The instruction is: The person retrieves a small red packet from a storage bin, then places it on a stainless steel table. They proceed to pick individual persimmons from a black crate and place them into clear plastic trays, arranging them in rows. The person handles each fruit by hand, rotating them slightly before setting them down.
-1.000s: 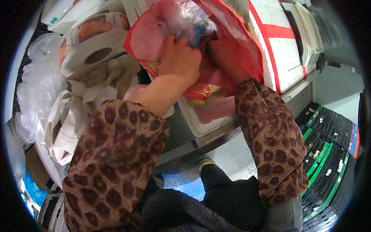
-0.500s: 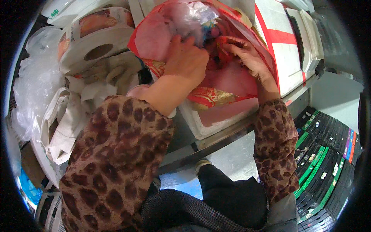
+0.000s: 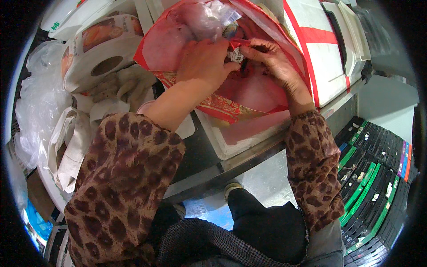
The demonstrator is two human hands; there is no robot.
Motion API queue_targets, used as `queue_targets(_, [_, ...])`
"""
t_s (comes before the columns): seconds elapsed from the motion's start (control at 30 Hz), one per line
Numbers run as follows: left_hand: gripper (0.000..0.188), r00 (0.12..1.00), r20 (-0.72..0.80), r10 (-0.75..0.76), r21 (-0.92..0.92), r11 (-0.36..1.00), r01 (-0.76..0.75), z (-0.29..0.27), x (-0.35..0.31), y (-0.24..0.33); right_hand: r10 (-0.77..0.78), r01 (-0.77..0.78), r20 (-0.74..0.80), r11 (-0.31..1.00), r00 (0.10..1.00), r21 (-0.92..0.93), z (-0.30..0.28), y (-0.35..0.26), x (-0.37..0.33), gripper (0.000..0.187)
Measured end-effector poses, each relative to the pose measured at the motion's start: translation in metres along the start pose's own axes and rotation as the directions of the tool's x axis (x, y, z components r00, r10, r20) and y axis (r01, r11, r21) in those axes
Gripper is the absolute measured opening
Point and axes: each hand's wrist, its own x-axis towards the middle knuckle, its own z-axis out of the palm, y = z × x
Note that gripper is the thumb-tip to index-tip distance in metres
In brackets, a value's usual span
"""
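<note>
A large red bag with gold-patterned trim (image 3: 222, 107) stands wide open in front of me, and both my hands reach into it. My right hand (image 3: 278, 64) pinches a small red packet with a round whitish disc (image 3: 237, 55) on it between thumb and fingers. Right beside it is my left hand (image 3: 202, 62), its fingers curled and its thumb close to the disc; what its fingers grip is hidden. Behind the hands, clear crinkled plastic (image 3: 207, 20) and dark reddish items lie in the bag, too jumbled to tell apart.
Under the bag lies a white foam box (image 3: 229, 149), with a red-taped white box (image 3: 327, 66) to its right. A big roll of printed film (image 3: 86, 73), cloth gloves (image 3: 122, 86) and clear plastic bags (image 3: 44, 98) crowd the left. Black crates (image 3: 373, 178) are stacked at lower right.
My hands have come together inside the bag. A small red packet with a whitish disc now shows between them. The whole view has shifted slightly.
</note>
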Motion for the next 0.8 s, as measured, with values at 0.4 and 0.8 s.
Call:
queue_targets(0.4, [0.025, 0.763, -0.495, 0.416, -0.043, 0.865, -0.500, -0.061, -0.045, 0.063, 0.035, 0.157, -0.527, 0.936, 0.849, 0.316, 0.038, -0.010, -0.020, 0.032])
queue_targets(0.8, [0.083, 0.862, -0.031, -0.505, 0.273, 0.826, 0.493, -0.078, -0.352, 0.038, -0.245, 0.440, 0.380, 0.278, 0.892, -0.854, 0.067, -0.062, -0.109, 0.044])
